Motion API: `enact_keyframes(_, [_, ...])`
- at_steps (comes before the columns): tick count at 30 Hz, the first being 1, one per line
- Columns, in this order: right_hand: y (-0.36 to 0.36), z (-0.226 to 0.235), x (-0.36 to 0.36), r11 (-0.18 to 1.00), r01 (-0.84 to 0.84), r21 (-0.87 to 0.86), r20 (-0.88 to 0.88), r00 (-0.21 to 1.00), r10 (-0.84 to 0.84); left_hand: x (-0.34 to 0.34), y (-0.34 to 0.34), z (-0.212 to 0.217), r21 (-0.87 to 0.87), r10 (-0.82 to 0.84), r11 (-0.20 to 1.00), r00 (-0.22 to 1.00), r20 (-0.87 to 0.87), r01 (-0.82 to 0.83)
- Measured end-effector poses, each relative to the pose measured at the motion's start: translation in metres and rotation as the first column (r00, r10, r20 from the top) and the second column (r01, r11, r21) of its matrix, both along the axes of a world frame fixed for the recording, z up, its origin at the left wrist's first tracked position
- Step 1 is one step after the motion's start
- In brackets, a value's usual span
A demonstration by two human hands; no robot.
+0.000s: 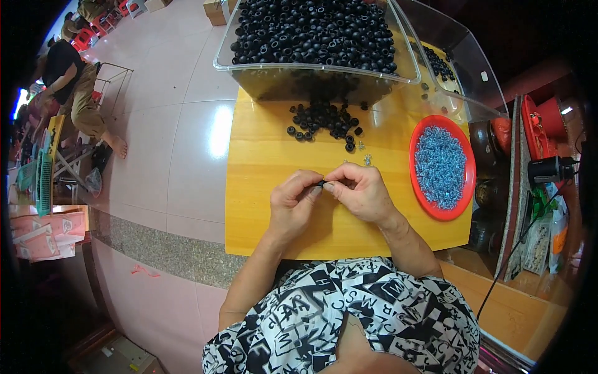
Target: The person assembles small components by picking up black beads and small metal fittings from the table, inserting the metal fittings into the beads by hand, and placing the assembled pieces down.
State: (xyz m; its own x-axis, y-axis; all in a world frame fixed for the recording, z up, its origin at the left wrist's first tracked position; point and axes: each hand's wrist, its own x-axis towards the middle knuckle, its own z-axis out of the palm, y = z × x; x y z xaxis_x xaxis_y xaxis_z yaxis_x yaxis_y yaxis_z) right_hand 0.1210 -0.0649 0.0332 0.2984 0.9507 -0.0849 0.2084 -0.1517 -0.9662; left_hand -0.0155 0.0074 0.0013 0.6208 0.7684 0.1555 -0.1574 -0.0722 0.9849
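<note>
Over the yellow table (pixel 268 230), my left hand (pixel 291 202) and my right hand (pixel 363 194) meet fingertip to fingertip. Between them is a small black round piece (pixel 321 183), pinched by thumb and finger from both sides. My fingers cover most of it, and whether a second small part is in the pinch cannot be made out. Just beyond lie a few tiny clear pieces (pixel 367 160) and a loose pile of hollow black round pieces (pixel 321 118). To the right, a red oval tray (pixel 415 190) holds many small bluish clear pieces (pixel 440 167).
A clear plastic bin (pixel 317 66) heaped with black round pieces stands at the table's far side. Another clear container (pixel 461 37) is behind it on the right. Shelves with jars (pixel 483 140) border the right edge. Another person (pixel 68 75) is at the far left.
</note>
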Motion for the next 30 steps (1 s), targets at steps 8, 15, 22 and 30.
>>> enact_keyframes(8, [0.004,-0.008,0.011,0.992,-0.090,-0.086,-0.436,0.899,0.044,0.000,0.000,0.002,0.210,0.002,0.978,0.997,-0.080,0.015])
enact_keyframes(15, [0.003,-0.016,0.015,0.982,-0.187,-0.026,-0.640,0.758,0.127,-0.002,0.001,0.001,0.153,-0.052,0.987,0.998,-0.028,0.056])
enact_keyframes(22, [0.004,-0.019,0.012,0.979,-0.195,-0.052,-0.662,0.741,0.113,-0.002,0.003,0.003,0.294,-0.054,0.953,0.996,-0.070,0.072])
enact_keyframes(30, [0.004,-0.019,0.010,0.977,-0.205,-0.050,-0.679,0.725,0.117,-0.001,0.003,0.003,0.285,-0.067,0.956,0.998,-0.006,0.066])
